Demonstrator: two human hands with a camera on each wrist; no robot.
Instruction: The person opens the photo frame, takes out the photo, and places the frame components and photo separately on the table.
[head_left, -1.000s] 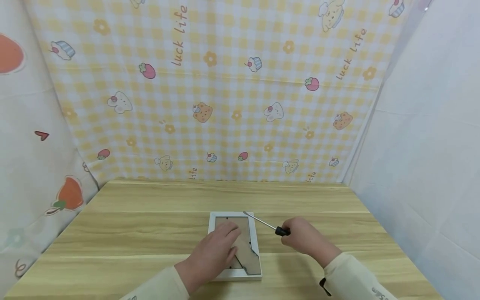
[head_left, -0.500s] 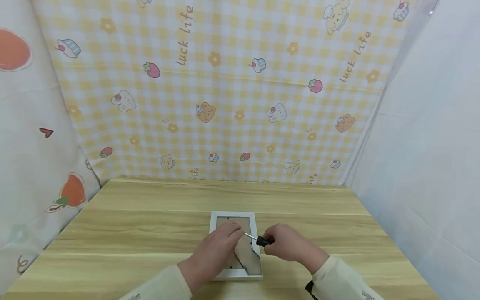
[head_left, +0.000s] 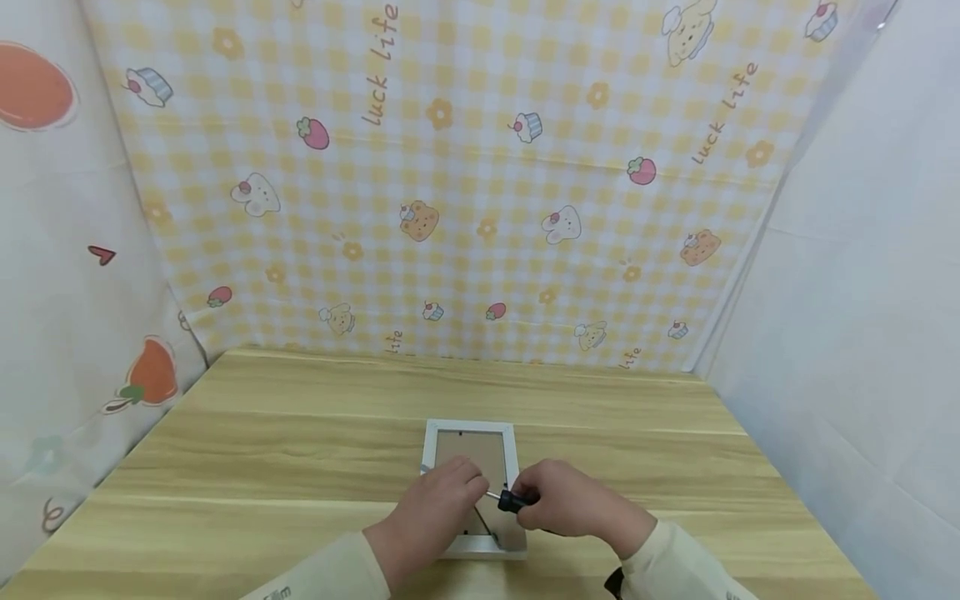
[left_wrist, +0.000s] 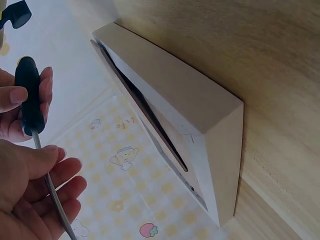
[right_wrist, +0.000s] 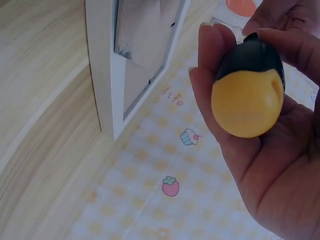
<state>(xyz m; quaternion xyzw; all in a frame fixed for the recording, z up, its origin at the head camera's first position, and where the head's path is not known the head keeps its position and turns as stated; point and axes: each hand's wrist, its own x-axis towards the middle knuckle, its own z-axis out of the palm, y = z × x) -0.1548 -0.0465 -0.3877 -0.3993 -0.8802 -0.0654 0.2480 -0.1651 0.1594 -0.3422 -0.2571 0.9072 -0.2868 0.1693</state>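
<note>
Frame: A white rectangular picture frame lies back side up on the pale wood-grain worktop.
Inside the frame: A flat brown backing board fills the opening within the white border; small dark tabs dot its edges. A brown flap with a dark edge rises at an angle from the frame's back.
Screwdriver: A metal-shafted screwdriver with a rounded black-and-yellow handle is held above the frame, handle toward its right side.
Right hand: The right hand, beside the frame's right edge, grips the handle in curled fingers.
Left hand: The left hand, above the frame's left half, holds the shaft between thumb and bent fingers.
In the way: In the head view, the left hand hides part of the board and most of the shaft.
Around the frame: Beyond it hangs a yellow-and-white checked cloth printed with cupcakes and strawberries; well to its right hangs a plain white cloth.
</note>
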